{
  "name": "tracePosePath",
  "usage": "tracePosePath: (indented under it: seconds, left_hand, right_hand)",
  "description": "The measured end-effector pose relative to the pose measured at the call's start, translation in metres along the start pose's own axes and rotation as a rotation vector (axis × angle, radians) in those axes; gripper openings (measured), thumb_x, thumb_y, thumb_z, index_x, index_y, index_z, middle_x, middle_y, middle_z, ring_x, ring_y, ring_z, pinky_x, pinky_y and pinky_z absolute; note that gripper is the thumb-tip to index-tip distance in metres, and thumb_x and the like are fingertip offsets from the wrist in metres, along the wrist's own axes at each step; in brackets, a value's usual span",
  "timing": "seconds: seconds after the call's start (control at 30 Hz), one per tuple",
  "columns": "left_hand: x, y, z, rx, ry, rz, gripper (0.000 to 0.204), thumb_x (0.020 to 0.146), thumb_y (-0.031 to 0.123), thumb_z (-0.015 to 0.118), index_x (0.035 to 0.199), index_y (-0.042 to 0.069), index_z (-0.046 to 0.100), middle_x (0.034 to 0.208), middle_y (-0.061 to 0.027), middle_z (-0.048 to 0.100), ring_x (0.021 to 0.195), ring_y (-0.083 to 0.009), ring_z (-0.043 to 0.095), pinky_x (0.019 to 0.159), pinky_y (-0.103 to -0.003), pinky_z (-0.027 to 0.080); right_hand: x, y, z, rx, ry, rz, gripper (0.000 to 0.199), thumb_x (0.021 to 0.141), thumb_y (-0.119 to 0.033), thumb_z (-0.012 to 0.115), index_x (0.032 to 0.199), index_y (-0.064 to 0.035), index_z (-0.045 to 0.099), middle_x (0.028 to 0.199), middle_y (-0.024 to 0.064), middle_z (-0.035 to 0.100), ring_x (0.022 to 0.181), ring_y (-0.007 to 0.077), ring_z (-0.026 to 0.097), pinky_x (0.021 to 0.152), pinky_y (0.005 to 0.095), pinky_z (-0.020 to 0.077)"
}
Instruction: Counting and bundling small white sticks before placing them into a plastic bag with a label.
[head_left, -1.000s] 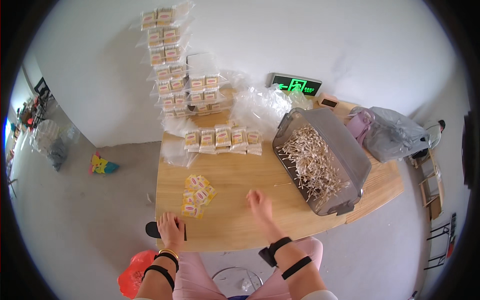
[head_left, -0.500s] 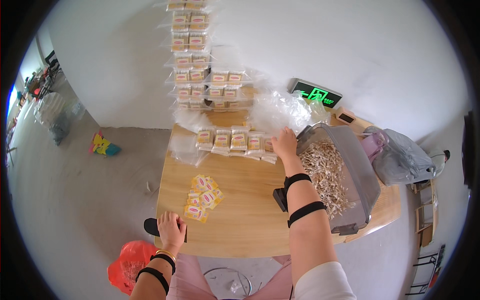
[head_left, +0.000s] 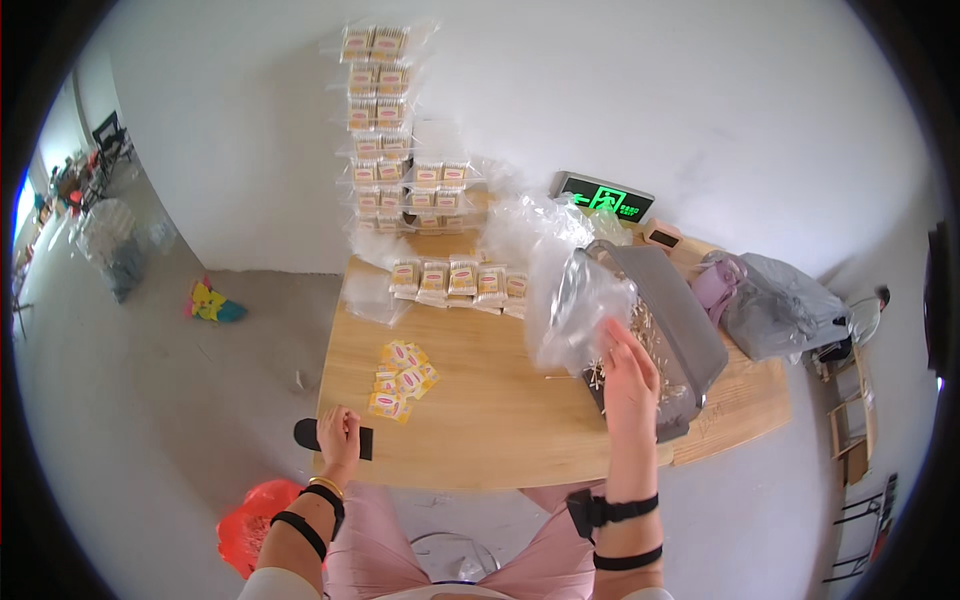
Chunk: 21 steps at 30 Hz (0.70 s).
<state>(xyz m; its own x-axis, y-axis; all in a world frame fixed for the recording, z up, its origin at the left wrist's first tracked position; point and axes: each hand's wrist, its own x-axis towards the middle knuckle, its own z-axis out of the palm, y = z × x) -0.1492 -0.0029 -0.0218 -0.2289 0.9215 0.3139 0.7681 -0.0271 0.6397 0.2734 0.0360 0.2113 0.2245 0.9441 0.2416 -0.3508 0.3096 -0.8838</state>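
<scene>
My right hand is pinching a clear plastic bag, which hangs over the left side of a grey plastic bin. Loose cotton swabs lie in the bin, partly hidden by the bag and my hand. At the table's front left edge, my left hand is curled over a flat black object that sticks out on both sides; its kind is not plain. Just beyond that hand lies a small pile of yellow and white paper cards. A row of small swab packets stretches across the table.
Tall stacks of bagged swab packets stand at the back, by the wall. Behind the bin are a green-lit exit sign and a small wooden clock-like box. A grey bag sits right; a red bag is on the floor.
My right hand has drawn back toward me from behind the bin's left corner, bringing the clear bag along. The bin looks shifted and tilted. My left hand stays at the table edge.
</scene>
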Motion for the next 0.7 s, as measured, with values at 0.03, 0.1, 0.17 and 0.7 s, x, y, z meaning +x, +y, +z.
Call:
tracePosePath:
  seconds: [0.03, 0.1, 0.17, 0.7]
  left_hand:
    - [-0.002, -0.001, 0.003, -0.067, 0.051, -0.012, 0.01, 0.091, 0.017, 0.063, 0.088, 0.008, 0.06, 0.075, -0.0087, 0.057, 0.074, -0.0289, 0.056, 0.072, -0.043, 0.044]
    - [-0.018, 0.019, 0.011, -0.201, 0.139, -0.047, 0.011, 0.093, 0.018, 0.062, 0.092, 0.007, 0.062, 0.077, -0.0083, 0.059, 0.073, -0.0256, 0.058, 0.073, -0.041, 0.046]
    - [-0.037, 0.086, -0.001, -0.488, -0.205, -0.098, 0.017, 0.099, 0.021, 0.06, 0.102, 0.005, 0.066, 0.085, -0.0062, 0.067, 0.086, -0.0213, 0.065, 0.081, -0.038, 0.049]
    - [-0.082, 0.193, -0.077, -1.387, -1.257, -0.476, 0.046, 0.097, 0.013, 0.059, 0.142, 0.003, 0.052, 0.132, -0.0105, 0.065, 0.107, -0.0183, 0.068, 0.094, -0.033, 0.055]
  right_hand:
    - [-0.018, -0.005, -0.016, 0.112, 0.061, 0.035, 0.039, 0.096, -0.005, 0.06, 0.134, 0.0028, 0.06, 0.131, 0.0142, 0.064, 0.126, 0.0267, 0.058, 0.109, 0.0384, 0.046]
    - [-0.051, -0.006, -0.051, 0.333, 0.186, 0.117, 0.04, 0.096, -0.006, 0.06, 0.135, 0.0017, 0.058, 0.122, 0.0121, 0.069, 0.117, 0.0255, 0.065, 0.102, 0.0364, 0.0527]
    - [-0.087, -0.009, -0.078, 0.454, 0.142, 0.17, 0.042, 0.096, -0.008, 0.059, 0.136, 0.002, 0.056, 0.121, 0.0105, 0.069, 0.109, 0.0228, 0.068, 0.092, 0.0335, 0.0572]
    - [-0.18, -0.016, -0.054, 0.715, 0.313, 0.347, 0.032, 0.099, -0.017, 0.065, 0.129, -0.0066, 0.062, 0.107, 0.003, 0.068, 0.091, 0.0134, 0.069, 0.078, 0.0275, 0.0623]
